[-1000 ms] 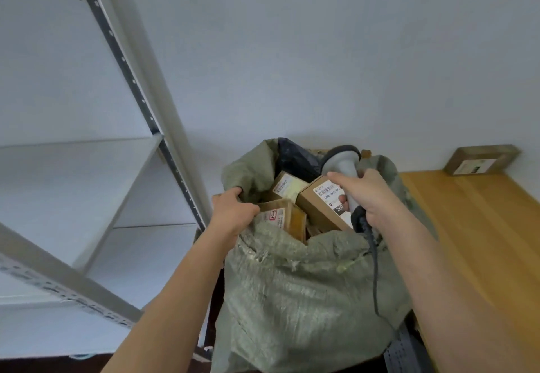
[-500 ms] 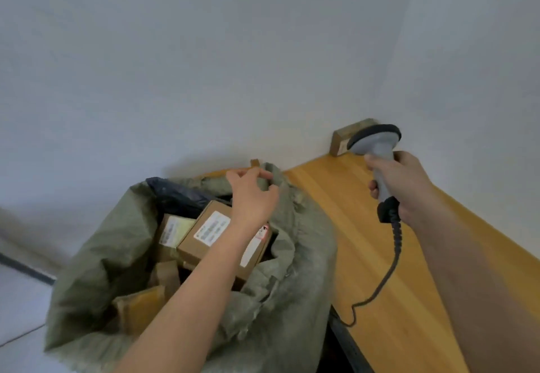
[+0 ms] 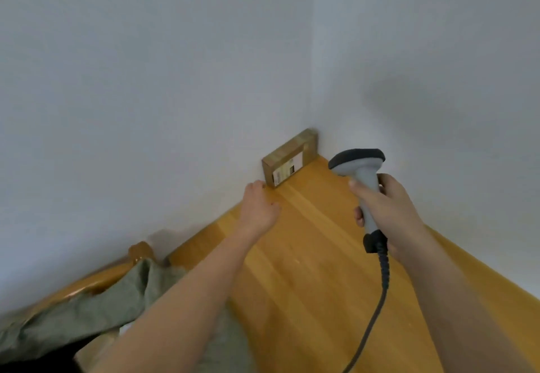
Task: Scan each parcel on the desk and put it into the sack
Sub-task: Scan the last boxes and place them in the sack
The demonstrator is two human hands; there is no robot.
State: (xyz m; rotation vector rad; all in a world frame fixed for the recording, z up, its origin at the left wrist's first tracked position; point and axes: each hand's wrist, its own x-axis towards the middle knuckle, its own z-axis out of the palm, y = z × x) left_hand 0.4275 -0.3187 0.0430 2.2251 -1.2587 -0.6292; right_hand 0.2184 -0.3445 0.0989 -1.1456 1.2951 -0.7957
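Since half a second ago: left hand (image 3: 258, 209) has left the sack rim and reached across the table (image 3: 306, 270) toward the far corner. Right hand (image 3: 385, 212) carries the scanner (image 3: 361, 174) forward alongside it. View has swung right; the sack (image 3: 96, 311) now sits at lower left.

Parcel (image 3: 289, 157): one brown box, standing on edge in the corner against the wall (image 3: 146, 80), white label facing out. Only parcel visible on the table.

Left fingers (image 3: 257, 185): loosely curled, holding nothing, tips just beside the parcel's near end; contact not certain. Right fingers (image 3: 358, 185) wrapped round the scanner handle, head pointing toward the corner, coiled cable (image 3: 382, 279) trailing back off the bottom of the view.

Risks, as I judge them:
- Parcel sits tight to the wall, so little room to get fingers behind; a shallow pinch could tip it flat or let it slip.
- Label is angled away from the scanner; a scan from here may misread unless the box is turned.
- Cable lies across the path back to the sack and could snag the carry.

Sack contents: olive fabric mouth open; edge of at least one brown box and a scrap of white showing at the bottom. Rest hidden by the left forearm.
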